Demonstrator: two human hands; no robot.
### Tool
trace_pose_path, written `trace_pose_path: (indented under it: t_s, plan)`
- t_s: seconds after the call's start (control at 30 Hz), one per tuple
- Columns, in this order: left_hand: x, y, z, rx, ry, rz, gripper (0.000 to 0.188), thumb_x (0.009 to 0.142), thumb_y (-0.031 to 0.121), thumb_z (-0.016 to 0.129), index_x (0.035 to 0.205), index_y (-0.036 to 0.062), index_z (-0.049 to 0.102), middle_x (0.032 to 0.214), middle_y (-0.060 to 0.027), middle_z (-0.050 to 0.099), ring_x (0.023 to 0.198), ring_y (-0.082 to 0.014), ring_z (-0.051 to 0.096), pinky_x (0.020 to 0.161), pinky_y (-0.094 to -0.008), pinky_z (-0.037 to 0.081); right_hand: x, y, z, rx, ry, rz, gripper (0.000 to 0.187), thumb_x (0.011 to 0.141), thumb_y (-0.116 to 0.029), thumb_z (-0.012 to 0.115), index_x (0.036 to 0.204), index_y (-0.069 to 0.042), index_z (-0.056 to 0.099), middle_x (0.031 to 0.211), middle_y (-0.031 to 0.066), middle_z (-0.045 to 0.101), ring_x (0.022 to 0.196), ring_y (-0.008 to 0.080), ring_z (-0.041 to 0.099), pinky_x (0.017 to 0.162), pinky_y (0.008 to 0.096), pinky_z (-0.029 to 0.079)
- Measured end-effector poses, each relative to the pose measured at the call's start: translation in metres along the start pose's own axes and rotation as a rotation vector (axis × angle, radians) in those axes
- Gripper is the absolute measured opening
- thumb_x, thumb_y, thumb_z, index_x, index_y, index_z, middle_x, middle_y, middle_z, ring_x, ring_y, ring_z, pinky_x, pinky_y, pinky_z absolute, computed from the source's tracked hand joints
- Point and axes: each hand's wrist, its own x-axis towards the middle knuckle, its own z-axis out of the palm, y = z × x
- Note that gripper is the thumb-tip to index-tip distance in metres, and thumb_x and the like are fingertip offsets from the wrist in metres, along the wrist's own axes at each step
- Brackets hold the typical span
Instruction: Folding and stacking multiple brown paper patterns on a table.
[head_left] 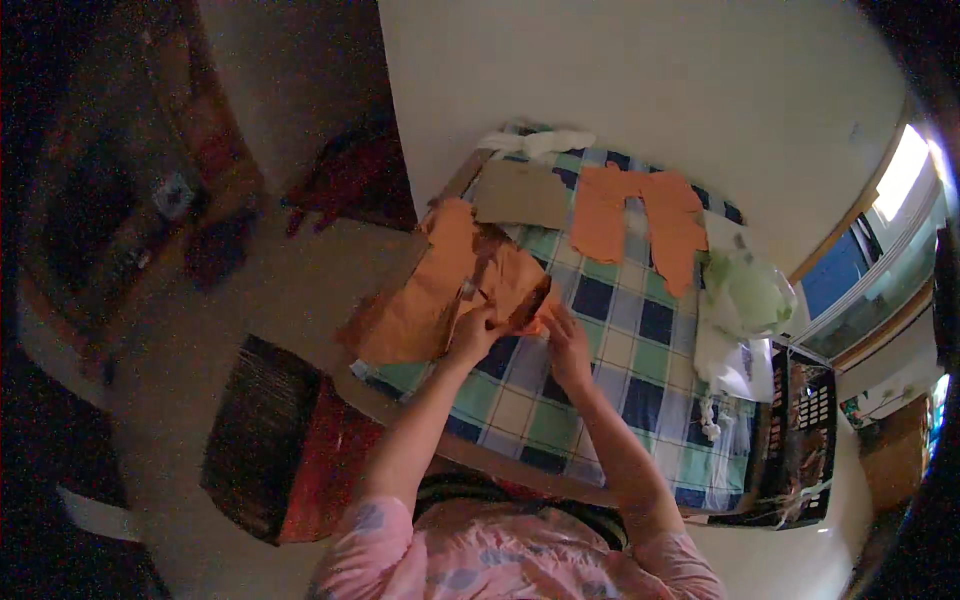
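Observation:
Both hands are at a crumpled orange sheet point(512, 285), paper-like or cloth, over the table's left half. My left hand point(474, 335) pinches its near edge with thumb and fingers. On the right, my right hand point(570, 348) has its fingers closed at a brighter orange part point(540, 320) of the same bundle; the fingertips are partly hidden. A larger orange sheet point(415, 310) lies left of my left hand and hangs toward the table's edge. Farther back on the right lies a flat orange piece point(675, 225) with a deep notch and ragged edges.
A checked cloth point(530, 385) covers the table. Near the back lie a brown card-like sheet point(522, 195) and a white bundle point(540, 143). Along the right are a pale green plastic bag point(748, 292) and a black crate point(800, 425). A dark red box-like object point(325, 470) stands at lower left.

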Motion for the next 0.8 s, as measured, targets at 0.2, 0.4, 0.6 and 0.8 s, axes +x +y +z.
trace_pose_path:
  t_s: [0.2,0.4,0.6,0.8]
  plan:
    - [-0.013,-0.056,-0.001,-0.127,0.017,-0.129,0.024,0.077,0.020,0.072,0.084,-0.0014,0.064,0.087,-0.0199,0.065,0.078,-0.0341,0.062,0.068,-0.0398,0.048,0.014,-0.040,0.008,0.200,0.200,0.043,0.047,0.074,0.002,0.050,0.119,-0.007,0.056,0.131,0.0156,0.048,0.121,0.0383,0.045,0.103,0.0486,0.035]
    - [0.007,-0.037,0.028,-0.286,0.147,-0.100,0.028,0.076,0.020,0.074,0.082,-0.0030,0.060,0.083,-0.0144,0.065,0.077,-0.0289,0.063,0.068,-0.0377,0.048,0.013,0.005,0.007,-0.156,0.042,-0.225,0.054,0.071,0.004,0.050,0.123,-0.009,0.053,0.130,0.0171,0.048,0.123,0.0383,0.042,0.107,0.0506,0.029]
    - [0.010,-0.031,0.021,-0.322,-0.070,-0.191,0.027,0.077,0.021,0.074,0.083,-0.0011,0.060,0.080,-0.0130,0.064,0.076,-0.0253,0.062,0.066,-0.0358,0.048,0.022,-0.017,-0.004,-0.092,0.175,-0.224,0.047,0.073,0.004,0.051,0.118,-0.009,0.057,0.144,0.0137,0.036,0.132,0.0358,0.034,0.107,0.0508,0.027]
    - [-0.005,-0.040,0.004,-0.162,0.053,-0.161,0.027,0.080,0.024,0.071,0.088,0.0011,0.059,0.084,-0.0139,0.064,0.077,-0.0253,0.063,0.067,-0.0363,0.048,0.024,-0.037,0.011,-0.185,0.069,-0.021,0.038,0.074,-0.004,0.059,0.112,-0.008,0.060,0.147,0.0140,0.032,0.132,0.0349,0.035,0.107,0.0519,0.027]
